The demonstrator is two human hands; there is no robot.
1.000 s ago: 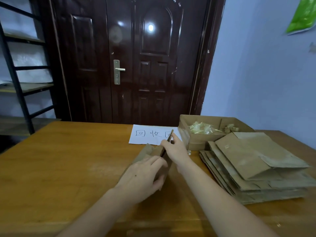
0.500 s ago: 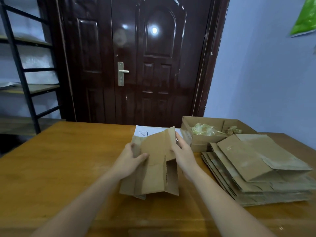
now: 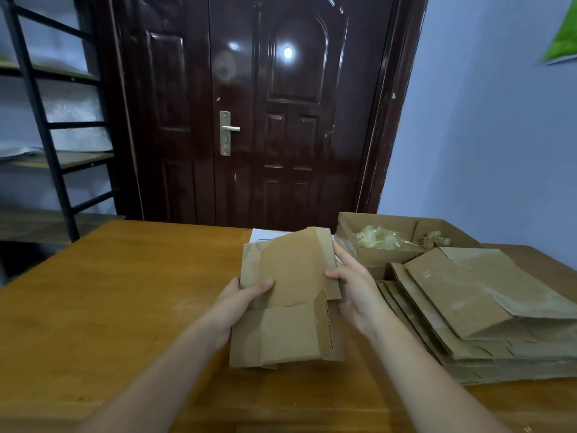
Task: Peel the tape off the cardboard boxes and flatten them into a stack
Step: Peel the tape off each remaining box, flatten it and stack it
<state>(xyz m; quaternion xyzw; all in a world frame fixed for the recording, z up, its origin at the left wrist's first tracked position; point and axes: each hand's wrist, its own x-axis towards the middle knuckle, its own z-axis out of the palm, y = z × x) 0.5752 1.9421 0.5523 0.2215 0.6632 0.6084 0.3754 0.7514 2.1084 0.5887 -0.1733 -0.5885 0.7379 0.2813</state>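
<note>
A dim room with a dark door, pale blue walls and a wooden table.

A glossy dark brown panelled double door (image 3: 249, 114) with a brass lever handle (image 3: 227, 131) fills the back wall and reflects a round ceiling light. A black metal shelving rack (image 3: 46, 126) stands to its left. A pale blue wall (image 3: 484, 135) lies to its right. An orange-brown wooden table (image 3: 125, 292) spans the foreground.

bare table (image 3: 118, 295) left of hands, flattened stack (image 3: 487, 320) and open box (image 3: 387, 257) crowding right
</note>
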